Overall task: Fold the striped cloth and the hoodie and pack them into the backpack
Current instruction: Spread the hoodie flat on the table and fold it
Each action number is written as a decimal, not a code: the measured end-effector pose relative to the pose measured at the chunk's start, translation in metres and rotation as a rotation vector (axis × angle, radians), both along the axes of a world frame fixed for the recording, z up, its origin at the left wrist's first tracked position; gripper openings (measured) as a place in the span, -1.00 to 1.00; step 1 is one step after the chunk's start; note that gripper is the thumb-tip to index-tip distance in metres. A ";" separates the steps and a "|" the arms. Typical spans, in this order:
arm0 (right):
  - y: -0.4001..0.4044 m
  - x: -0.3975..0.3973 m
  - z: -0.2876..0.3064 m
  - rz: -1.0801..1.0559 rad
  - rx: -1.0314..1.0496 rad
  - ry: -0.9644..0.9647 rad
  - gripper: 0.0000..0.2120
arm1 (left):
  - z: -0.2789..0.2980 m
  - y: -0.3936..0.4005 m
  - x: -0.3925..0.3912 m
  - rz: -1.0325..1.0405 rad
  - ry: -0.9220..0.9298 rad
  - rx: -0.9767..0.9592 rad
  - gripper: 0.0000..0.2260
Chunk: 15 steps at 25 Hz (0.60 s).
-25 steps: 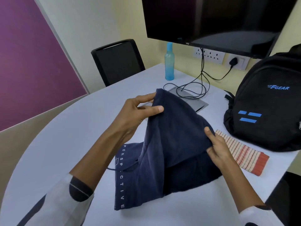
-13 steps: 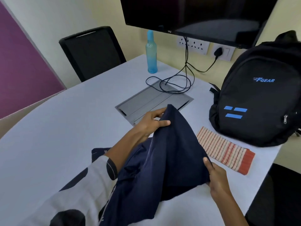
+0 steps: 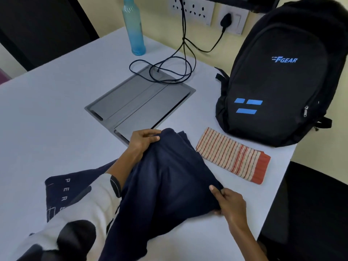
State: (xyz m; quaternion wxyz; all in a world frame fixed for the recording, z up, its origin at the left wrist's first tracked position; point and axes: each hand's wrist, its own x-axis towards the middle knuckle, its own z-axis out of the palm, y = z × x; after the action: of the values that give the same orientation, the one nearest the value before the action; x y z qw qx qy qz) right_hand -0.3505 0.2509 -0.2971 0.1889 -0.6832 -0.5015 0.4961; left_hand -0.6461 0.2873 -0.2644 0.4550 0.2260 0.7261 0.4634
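The left hand (image 3: 143, 141) is reaching forward from a white sleeve with dark patches, its thumb and fingers pinching the far upper edge of the navy hoodie (image 3: 169, 183). The forearm is crossing over the hoodie's left part. The right hand (image 3: 228, 203) is coming in from the lower right, its wrist bent inward, and its thumb and curled fingers are gripping the hoodie's near right corner. Between the two hands the fabric is hanging in a loose, tented fold, raised a little above the counter (image 3: 47, 113). The rest of the hoodie is lying flat on the counter, with white lettering showing on the part to the left of the forearm.

Just to the right of the hoodie, the striped cloth (image 3: 233, 155) is lying already folded into a narrow strip, cream with red stripes and an orange end. Beyond the striped cloth, farther from the hoodie, the black backpack (image 3: 278, 81) is standing upright with blue markings on its front; its zip looks closed. Beyond the hoodie, a grey panel (image 3: 139, 98) is sitting set into the counter, with a coiled black cable (image 3: 169, 72) on it. Farther back from the hoodie a blue bottle (image 3: 133, 27) is standing upright.
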 end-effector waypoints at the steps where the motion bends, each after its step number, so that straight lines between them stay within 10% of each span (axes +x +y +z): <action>1: -0.001 0.001 0.000 0.042 0.038 -0.041 -0.57 | -0.004 -0.001 0.000 -0.028 0.110 -0.028 -0.82; 8: 0.003 -0.041 0.005 0.592 0.828 -0.259 -0.51 | 0.015 -0.107 0.027 -0.078 0.824 0.157 -0.65; 15: 0.026 -0.136 -0.009 1.055 0.671 -0.590 -0.20 | -0.038 -0.212 0.082 -0.380 1.226 -0.257 -0.34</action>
State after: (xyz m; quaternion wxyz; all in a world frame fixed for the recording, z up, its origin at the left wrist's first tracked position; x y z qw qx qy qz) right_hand -0.4866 0.2764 -0.3057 -0.0209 -0.3591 -0.9235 0.1331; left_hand -0.5645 0.0756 -0.3021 0.0559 0.5173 0.8510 0.0715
